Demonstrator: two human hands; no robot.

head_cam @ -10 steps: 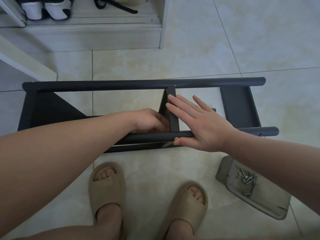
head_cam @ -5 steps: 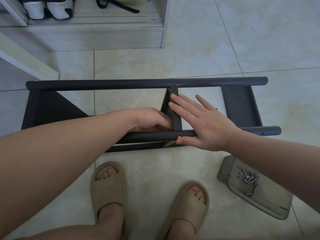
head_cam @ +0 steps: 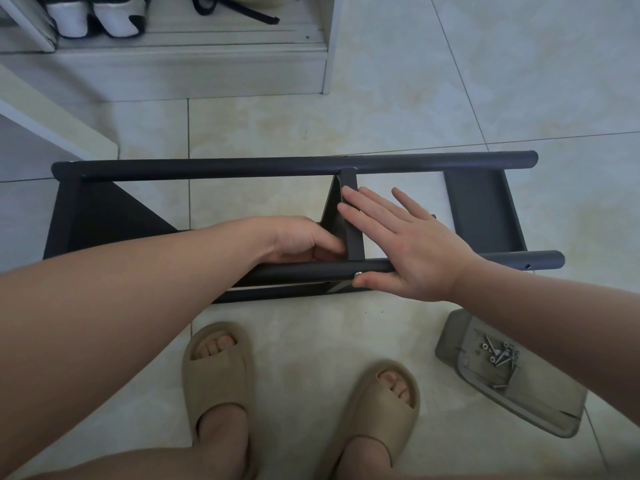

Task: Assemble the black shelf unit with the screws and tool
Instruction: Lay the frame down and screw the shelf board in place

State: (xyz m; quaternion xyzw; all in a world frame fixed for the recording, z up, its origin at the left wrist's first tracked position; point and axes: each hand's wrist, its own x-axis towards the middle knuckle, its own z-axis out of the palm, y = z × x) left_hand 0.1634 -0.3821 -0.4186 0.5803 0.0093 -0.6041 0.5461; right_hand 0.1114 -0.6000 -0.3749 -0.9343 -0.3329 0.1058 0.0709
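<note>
The black shelf unit [head_cam: 242, 169] lies on its side on the tiled floor. My right hand [head_cam: 408, 247] lies flat with straight fingers across the edge of the middle panel [head_cam: 355, 244]. Its thumb tip touches a silver screw [head_cam: 357, 274] in the near tube [head_cam: 519, 263]. My left hand [head_cam: 298, 240] reaches inside the frame, left of that panel, with its thumb against the panel. Its fingers curl down behind the near tube and are hidden. No tool is visible.
A grey tray [head_cam: 540, 400] holding several loose screws [head_cam: 500, 355] sits on the floor at the right, near my right forearm. My feet in beige sandals [head_cam: 216, 368] stand just in front of the unit. A shoe cabinet [head_cam: 207, 64] stands beyond it, with a white board [head_cam: 52, 123] at the left.
</note>
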